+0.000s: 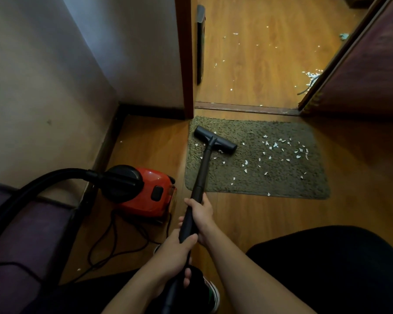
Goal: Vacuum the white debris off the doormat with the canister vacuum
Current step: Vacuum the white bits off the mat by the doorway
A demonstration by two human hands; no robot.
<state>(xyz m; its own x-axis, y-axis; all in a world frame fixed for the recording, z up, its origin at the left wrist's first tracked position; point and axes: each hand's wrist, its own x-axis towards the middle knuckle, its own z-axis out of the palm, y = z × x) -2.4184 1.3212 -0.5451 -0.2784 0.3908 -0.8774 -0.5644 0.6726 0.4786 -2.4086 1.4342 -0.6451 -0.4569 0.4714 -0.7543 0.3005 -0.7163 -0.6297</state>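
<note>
Gripping the black wand [202, 168] with both hands, the person has the right hand [201, 215] curled round it further along the tube and the left hand [174, 254] wrapped round it nearer the body. The nozzle [214, 139] rests on the far left part of the green doormat [270, 182], which lies on the wooden floor [259, 218] before a doorway. White debris [275, 145] is scattered mostly over the doormat's right half. The red canister vacuum [145, 191] sits just left of the doormat, its hose [32, 189] arching away to the left
</note>
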